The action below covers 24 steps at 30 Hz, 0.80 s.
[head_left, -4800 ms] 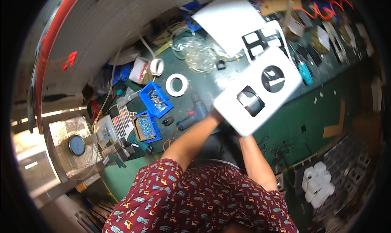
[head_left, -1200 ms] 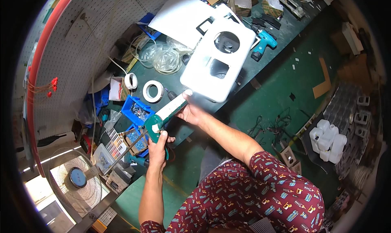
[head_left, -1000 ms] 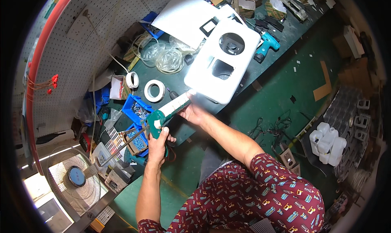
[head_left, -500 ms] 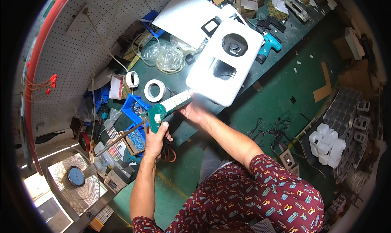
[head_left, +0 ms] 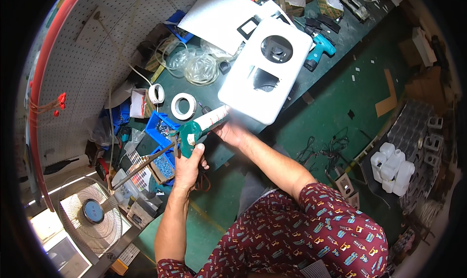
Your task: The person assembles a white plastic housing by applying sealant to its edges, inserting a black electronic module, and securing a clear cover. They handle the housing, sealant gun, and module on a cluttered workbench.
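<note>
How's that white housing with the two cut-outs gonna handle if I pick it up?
The white housing is probably stiff, since its rounded edges hold their shape. Its plain face looks smooth, so it may be slippery. With much of that face cut away, it could be fairly light.

I have my left hand gripping a green caulking gun with a white cylindrical cartridge, my right hand at its front end. A white, round-cornered housing with two openings stands by the dark green tabletop's near edge; along that edge lies a teal cordless drill.
</note>
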{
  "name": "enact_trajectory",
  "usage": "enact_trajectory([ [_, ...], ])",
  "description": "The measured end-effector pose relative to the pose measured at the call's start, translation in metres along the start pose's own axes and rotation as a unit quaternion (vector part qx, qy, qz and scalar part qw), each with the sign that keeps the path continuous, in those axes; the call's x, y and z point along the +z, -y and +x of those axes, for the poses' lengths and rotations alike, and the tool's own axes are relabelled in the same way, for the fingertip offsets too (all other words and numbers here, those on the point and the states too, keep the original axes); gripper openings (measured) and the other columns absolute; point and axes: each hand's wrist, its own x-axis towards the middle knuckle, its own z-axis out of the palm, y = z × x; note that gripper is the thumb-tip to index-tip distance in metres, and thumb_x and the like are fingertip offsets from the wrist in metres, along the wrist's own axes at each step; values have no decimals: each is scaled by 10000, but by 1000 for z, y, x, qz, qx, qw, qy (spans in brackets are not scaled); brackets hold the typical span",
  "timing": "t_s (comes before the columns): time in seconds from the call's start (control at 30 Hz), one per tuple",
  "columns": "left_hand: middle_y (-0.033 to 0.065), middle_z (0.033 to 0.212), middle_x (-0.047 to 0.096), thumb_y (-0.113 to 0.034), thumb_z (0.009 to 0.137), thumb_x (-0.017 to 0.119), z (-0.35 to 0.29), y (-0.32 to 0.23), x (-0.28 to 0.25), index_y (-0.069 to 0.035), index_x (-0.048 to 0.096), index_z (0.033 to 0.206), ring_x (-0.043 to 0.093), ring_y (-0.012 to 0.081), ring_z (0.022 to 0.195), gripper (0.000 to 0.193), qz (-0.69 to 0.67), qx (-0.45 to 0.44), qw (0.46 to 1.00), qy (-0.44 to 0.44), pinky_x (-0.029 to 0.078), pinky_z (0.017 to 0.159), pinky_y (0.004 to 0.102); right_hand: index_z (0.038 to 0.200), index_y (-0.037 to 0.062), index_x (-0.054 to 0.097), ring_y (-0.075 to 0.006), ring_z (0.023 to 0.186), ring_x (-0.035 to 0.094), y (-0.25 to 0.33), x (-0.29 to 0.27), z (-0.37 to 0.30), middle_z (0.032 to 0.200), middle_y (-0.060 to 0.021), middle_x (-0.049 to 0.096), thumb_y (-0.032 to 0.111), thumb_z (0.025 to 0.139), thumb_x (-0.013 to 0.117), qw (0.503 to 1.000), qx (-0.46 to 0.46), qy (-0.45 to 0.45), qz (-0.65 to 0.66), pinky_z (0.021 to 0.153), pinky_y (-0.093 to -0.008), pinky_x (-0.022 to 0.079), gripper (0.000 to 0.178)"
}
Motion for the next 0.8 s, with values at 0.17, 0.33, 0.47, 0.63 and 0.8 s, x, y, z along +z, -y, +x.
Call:
enact_trajectory([
  [0.17,24,667,517,-219,957,676,-6,-8,18,-61,539,999,530,138,532,213,-8,-10,1000,-20,518,507,311,1213,61,568,-259,925,710,4,3,-2,1076,-114,688,381,1068,404,1000,5,-19,12,716,-413,630,388],
  [0.33,18,677,511,-188,961,663,-5,-13,28,-53,541,1053,511,130,515,204,-13,-30,999,-29,515,480,299,1230,61,566,-239,1014,692,8,8,-5,1146,-104,668,370,1057,454,998,3,-61,28,829,-403,622,372],
  [0.47,14,674,504,-180,968,651,-6,-21,36,-55,551,1052,502,128,508,181,-26,-55,997,-45,512,469,298,1228,60,563,-227,1060,677,10,6,-7,1155,-103,658,349,1050,483,998,-5,-58,30,900,-407,605,349],
  [0.63,11,663,486,-224,970,651,-9,-32,46,-76,542,936,511,136,522,187,-35,-71,996,-50,511,487,308,1245,61,546,-254,1091,662,7,-21,4,1176,-117,641,322,1038,522,998,3,-40,44,924,-422,595,334],
  [0.8,8,658,480,-258,972,647,-11,-34,54,-86,534,907,517,135,531,216,-24,-80,995,-62,508,510,314,1285,69,538,-256,1103,653,8,-28,2,1223,-122,635,290,1027,545,998,7,-9,64,941,-426,578,339],
])
